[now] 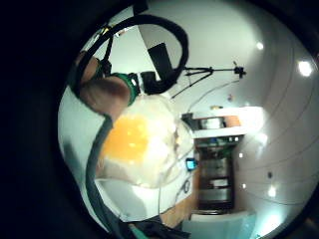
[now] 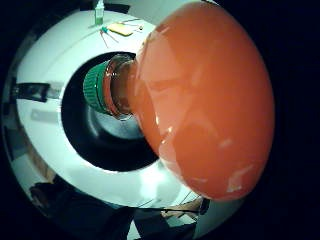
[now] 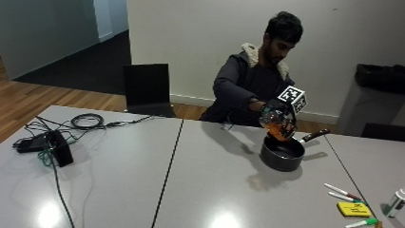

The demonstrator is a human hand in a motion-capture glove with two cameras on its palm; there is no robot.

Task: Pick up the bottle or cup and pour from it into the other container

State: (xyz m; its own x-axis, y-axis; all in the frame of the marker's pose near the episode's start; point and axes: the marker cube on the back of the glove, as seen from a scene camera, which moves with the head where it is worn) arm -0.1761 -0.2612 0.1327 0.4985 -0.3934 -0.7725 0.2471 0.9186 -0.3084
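My gloved right hand clamps the tilted clear plastic bottle of orange liquid; I would keep its green-capped neck centred over the black saucepan.

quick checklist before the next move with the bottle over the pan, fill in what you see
1. Bottle held: ok. The right hand grips the bottle, tilted neck down.
2. Neck over the target: ok. The thumb side palm view shows the neck above the black pan's opening.
3. Cap off: not ok. A green cap shows on the neck, so nothing should pour yet.
4. Liquid left: ok. Orange liquid fills much of the bottle.
5. Pan steady: ok. It sits flat on the table, handle pointing away from the bottle.
6. Spill risk nearby: ok. The markers and yellow pad lie apart from the pan.
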